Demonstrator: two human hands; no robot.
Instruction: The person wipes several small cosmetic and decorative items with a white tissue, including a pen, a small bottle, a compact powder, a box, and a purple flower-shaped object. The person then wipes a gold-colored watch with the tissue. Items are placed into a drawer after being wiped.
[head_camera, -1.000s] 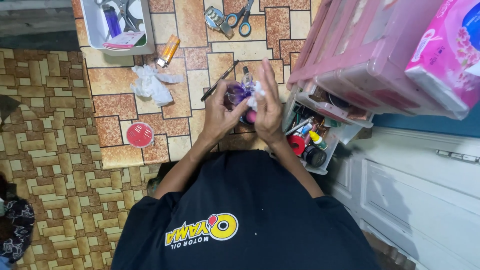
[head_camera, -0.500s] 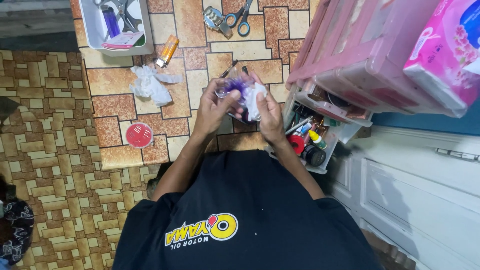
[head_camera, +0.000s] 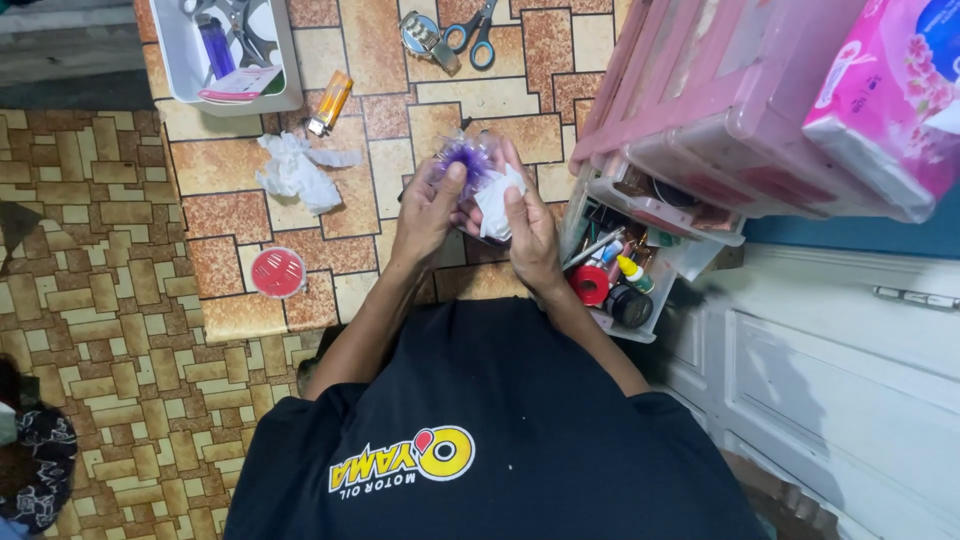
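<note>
Both hands (head_camera: 478, 215) hold a purple object (head_camera: 464, 160) and tissue (head_camera: 497, 200).

Small clear purple-tinted object (head_camera: 464, 162) held up above patterned mat, white tissue wad (head_camera: 497, 201) pressed against it

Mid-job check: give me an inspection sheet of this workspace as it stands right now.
Surface: brick-patterned mat on the floor.
Job's things: purple clear object and white tissue, held between both hands.
Clutter: crumpled tissue, red round lid, orange lighter, scissors, white tray.
Hands: left hand grips the object; right hand presses the tissue.
Cables: nothing seen.
Surroundings: pink drawer unit, open drawer.
</note>
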